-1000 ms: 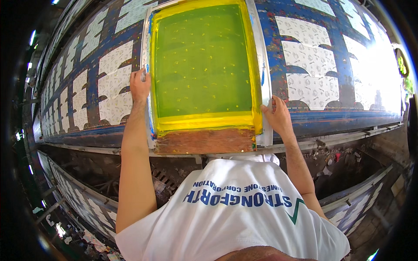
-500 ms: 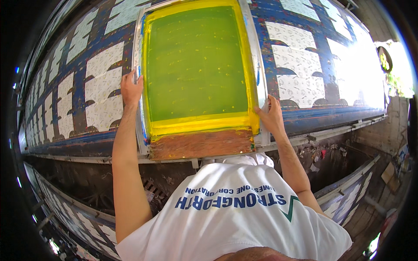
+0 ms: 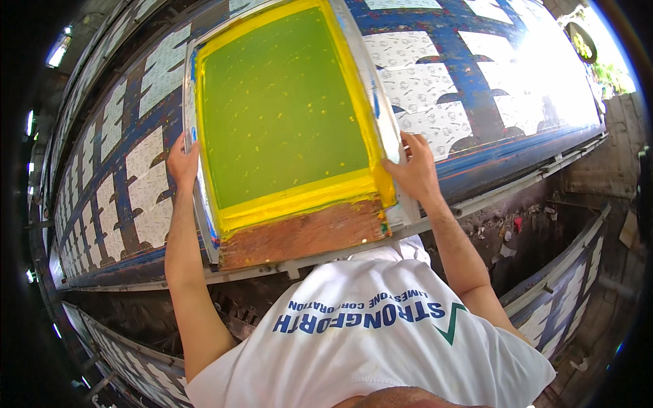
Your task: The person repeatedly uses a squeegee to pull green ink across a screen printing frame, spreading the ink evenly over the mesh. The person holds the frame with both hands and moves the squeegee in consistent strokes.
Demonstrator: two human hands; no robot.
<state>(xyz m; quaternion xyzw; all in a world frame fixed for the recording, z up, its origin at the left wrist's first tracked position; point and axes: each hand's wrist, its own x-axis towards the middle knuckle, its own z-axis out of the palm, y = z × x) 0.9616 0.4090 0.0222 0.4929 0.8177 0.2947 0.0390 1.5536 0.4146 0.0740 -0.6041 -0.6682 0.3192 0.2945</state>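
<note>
A screen-printing frame [image 3: 390, 129] with a green mesh [image 3: 282, 109] and a yellow border lies across the long table in front of me. A reddish-brown wooden strip [image 3: 306, 234] runs along its near end. My left hand [image 3: 182, 162] grips the frame's left side rail, fingers closed round its outer edge. On the opposite rail, near the close right corner, my right hand [image 3: 415, 166] is closed with its thumb over the top and its fingers at the outer side. What lies under the frame is hidden.
White patterned fabric pieces [image 3: 428, 88] lie in rows on the dark blue, paint-flecked table [image 3: 476, 160]. A metal rail [image 3: 510, 187] follows its near edge. Behind me stands another long table [image 3: 564, 272] with pale pieces, across a littered dark gap. Bright light enters at the far right.
The frame and table now appear tilted counterclockwise in view, the frame's far end shifted left. The frame's right edge sits closer to the fabric beside it. Both hands keep their hold.
</note>
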